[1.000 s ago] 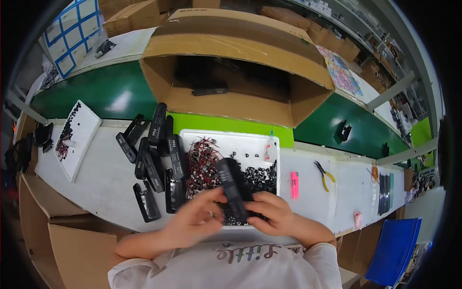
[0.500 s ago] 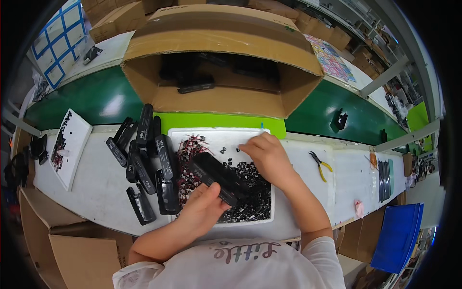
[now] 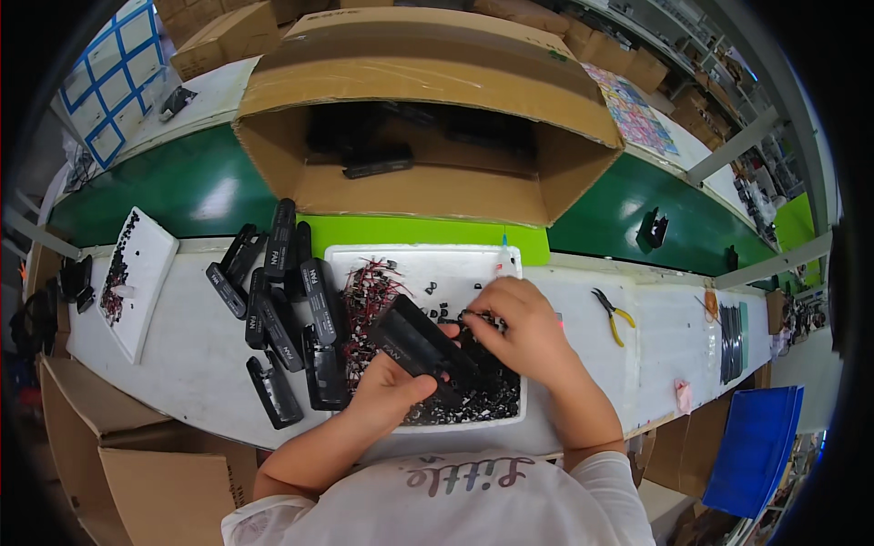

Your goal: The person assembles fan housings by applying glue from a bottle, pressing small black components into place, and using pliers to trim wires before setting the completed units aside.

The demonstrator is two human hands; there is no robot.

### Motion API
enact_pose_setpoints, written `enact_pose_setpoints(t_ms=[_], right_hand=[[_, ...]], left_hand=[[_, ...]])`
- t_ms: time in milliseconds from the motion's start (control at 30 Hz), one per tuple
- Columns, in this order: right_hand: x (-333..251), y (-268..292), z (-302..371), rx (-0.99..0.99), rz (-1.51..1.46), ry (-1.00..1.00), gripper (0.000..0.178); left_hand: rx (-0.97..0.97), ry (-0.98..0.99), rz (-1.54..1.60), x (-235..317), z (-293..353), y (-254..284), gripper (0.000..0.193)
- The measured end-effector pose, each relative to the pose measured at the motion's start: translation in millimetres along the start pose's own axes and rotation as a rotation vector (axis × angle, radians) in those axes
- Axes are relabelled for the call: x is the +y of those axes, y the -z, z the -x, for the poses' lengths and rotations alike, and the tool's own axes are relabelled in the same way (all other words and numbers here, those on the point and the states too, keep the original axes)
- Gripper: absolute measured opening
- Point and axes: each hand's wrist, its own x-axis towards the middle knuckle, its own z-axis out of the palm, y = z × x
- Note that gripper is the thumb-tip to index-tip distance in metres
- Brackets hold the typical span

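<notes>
My left hand (image 3: pixel 387 391) is wrapped around a long black plastic housing (image 3: pixel 421 341), tilted over a white foam tray (image 3: pixel 410 259). Just right of the housing, the fingertips of my right hand (image 3: pixel 523 332) are pinched together over the tray; whatever is between them is too small to make out. Small black plastic parts (image 3: pixel 496 396) fill the tray's near right side. Along its left side lie small parts with red wires (image 3: pixel 369 305). Several similar black housings (image 3: pixel 278 328) are heaped on the white table left of the tray.
A large open cardboard box (image 3: pixel 437 191) holding black items stands beyond the tray on a green mat (image 3: pixel 537 244). Yellow-handled pliers (image 3: pixel 616 318) lie to the right. Another white tray (image 3: pixel 150 291) with small parts sits far left. A blue bin (image 3: pixel 751 450) is at lower right.
My right hand has moved slightly right and nearer to me, from the tray's bare part toward the black parts. The housing in my left hand has turned and come closer to my right fingers.
</notes>
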Motion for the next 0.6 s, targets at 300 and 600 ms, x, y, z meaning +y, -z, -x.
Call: enact_pose_setpoints(t_ms=[300,600], right_hand=[[-15.9,5.2,2.8,0.030,-0.058,0.100,0.018],[-21.0,12.7,5.7,0.057,-0.167,0.095,0.017]], left_hand=[[0.002,0.007,-0.079,-0.5,-1.3,-0.1,0.066],[0.081,-0.025,0.107,-4.7,-2.8,3.7,0.044]])
